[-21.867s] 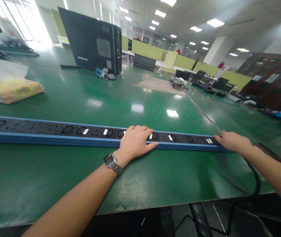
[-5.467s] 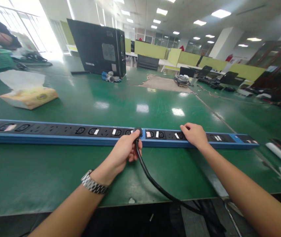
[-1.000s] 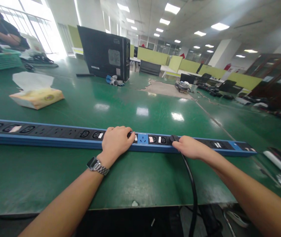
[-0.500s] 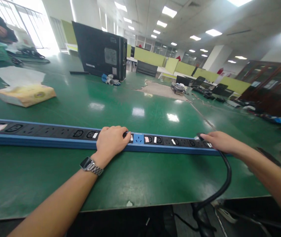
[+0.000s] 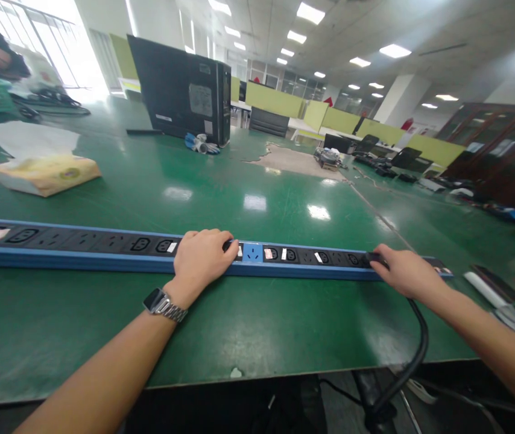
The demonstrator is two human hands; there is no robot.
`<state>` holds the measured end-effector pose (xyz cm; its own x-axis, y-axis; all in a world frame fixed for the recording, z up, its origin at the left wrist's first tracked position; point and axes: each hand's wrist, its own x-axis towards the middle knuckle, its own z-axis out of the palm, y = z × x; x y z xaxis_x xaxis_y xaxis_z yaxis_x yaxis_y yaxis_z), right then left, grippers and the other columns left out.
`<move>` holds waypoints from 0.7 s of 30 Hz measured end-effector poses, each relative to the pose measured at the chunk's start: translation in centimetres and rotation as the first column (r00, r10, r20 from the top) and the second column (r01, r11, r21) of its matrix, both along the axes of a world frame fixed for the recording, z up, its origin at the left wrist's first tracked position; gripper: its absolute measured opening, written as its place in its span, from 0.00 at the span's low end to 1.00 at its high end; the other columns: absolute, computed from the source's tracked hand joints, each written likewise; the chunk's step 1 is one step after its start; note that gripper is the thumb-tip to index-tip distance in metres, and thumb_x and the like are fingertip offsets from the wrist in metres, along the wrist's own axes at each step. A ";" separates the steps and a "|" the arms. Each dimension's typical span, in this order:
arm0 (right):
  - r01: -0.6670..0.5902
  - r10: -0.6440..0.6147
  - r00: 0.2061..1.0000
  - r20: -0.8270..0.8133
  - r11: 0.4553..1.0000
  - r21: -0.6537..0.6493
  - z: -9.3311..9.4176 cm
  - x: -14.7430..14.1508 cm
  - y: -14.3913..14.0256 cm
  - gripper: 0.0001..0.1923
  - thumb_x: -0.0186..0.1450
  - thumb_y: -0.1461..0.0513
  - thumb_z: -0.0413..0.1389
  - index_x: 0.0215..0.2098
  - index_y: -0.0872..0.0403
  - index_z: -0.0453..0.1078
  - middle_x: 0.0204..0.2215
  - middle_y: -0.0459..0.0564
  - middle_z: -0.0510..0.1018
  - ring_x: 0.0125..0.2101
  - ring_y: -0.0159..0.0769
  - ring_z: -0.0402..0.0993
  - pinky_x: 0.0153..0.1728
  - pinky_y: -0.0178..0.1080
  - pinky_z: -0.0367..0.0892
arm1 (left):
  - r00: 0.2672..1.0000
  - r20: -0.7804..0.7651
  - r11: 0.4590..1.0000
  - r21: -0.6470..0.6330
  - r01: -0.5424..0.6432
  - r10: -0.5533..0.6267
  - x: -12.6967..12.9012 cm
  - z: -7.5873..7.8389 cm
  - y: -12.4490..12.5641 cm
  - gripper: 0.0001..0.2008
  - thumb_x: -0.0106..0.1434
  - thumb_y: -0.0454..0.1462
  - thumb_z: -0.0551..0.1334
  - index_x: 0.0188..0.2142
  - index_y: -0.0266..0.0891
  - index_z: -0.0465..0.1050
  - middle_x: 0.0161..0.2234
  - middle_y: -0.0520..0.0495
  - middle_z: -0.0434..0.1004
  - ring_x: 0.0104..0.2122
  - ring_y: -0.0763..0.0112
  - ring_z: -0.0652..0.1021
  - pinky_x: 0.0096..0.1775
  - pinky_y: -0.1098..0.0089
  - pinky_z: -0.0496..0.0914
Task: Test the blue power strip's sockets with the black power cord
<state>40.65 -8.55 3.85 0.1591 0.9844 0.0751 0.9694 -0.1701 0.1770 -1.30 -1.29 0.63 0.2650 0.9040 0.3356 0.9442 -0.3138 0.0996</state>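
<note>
Across the green table [image 5: 257, 325] lies a long blue power strip [image 5: 104, 253] with many black sockets. The left hand [image 5: 203, 259] rests curled on the strip's middle, holding nothing, right beside the one blue socket [image 5: 252, 253]. The right hand [image 5: 404, 272] sits near the strip's right end, closed around a black plug [image 5: 374, 259]. Its black cable [image 5: 413, 355] hangs off the table edge below the strip.

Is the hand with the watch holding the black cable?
No, the left hand lies on the power strip; the black cable is at the right hand.
</note>
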 end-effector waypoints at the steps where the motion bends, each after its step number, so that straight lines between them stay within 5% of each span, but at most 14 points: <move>1: -0.001 0.002 0.999 -0.040 1.000 0.015 -0.1 0.0 -0.3 0.19 0.63 0.52 0.50 0.45 0.54 0.72 0.26 0.52 0.78 0.28 0.41 0.74 0.28 0.37 0.60 | 1.000 -0.002 1.000 0.001 -0.002 0.002 0.0 0.0 0.0 0.20 0.66 0.46 0.48 0.38 0.44 0.78 0.38 0.45 0.82 0.40 0.59 0.78 0.40 0.61 0.62; 5: 0.055 -0.014 0.966 -0.257 0.986 0.155 1.5 0.8 -0.8 0.19 0.63 0.50 0.47 0.38 0.53 0.72 0.19 0.48 0.75 0.22 0.38 0.71 0.26 0.37 0.60 | 1.000 -0.004 1.000 -0.001 -0.005 0.005 0.0 0.0 0.0 0.20 0.66 0.46 0.48 0.37 0.44 0.78 0.38 0.46 0.82 0.40 0.59 0.78 0.40 0.61 0.62; 11: 0.129 -0.100 0.960 -0.262 0.987 0.095 4.3 2.1 0.0 0.25 0.62 0.50 0.48 0.51 0.53 0.72 0.22 0.49 0.77 0.25 0.39 0.72 0.28 0.37 0.63 | 1.000 0.001 1.000 -0.007 -0.008 0.008 0.1 0.1 0.0 0.20 0.66 0.46 0.48 0.37 0.44 0.78 0.38 0.46 0.82 0.40 0.59 0.78 0.40 0.61 0.63; 16: 0.192 -0.189 0.981 -0.040 0.978 0.079 3.7 8.2 -0.2 0.27 0.63 0.48 0.47 0.50 0.52 0.76 0.37 0.56 0.81 0.36 0.46 0.75 0.35 0.40 0.64 | 1.000 0.005 1.000 0.006 -0.010 0.010 0.1 0.0 0.0 0.20 0.65 0.46 0.48 0.37 0.44 0.78 0.38 0.46 0.82 0.40 0.59 0.78 0.41 0.60 0.63; 21: 0.214 -0.215 0.973 -0.088 0.977 -0.014 1.7 13.3 -2.2 0.27 0.61 0.47 0.49 0.49 0.53 0.75 0.29 0.52 0.80 0.31 0.45 0.76 0.32 0.39 0.65 | 1.000 0.009 1.000 0.004 -0.013 0.013 0.2 -0.1 0.1 0.20 0.65 0.47 0.48 0.36 0.44 0.78 0.37 0.47 0.82 0.40 0.58 0.78 0.41 0.60 0.63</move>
<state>53.92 -10.72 5.53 0.3723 0.9269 0.0473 0.9223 -0.3752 0.0929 -1.14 -1.18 0.53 0.2502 0.9060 0.3415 0.9474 -0.3019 0.1067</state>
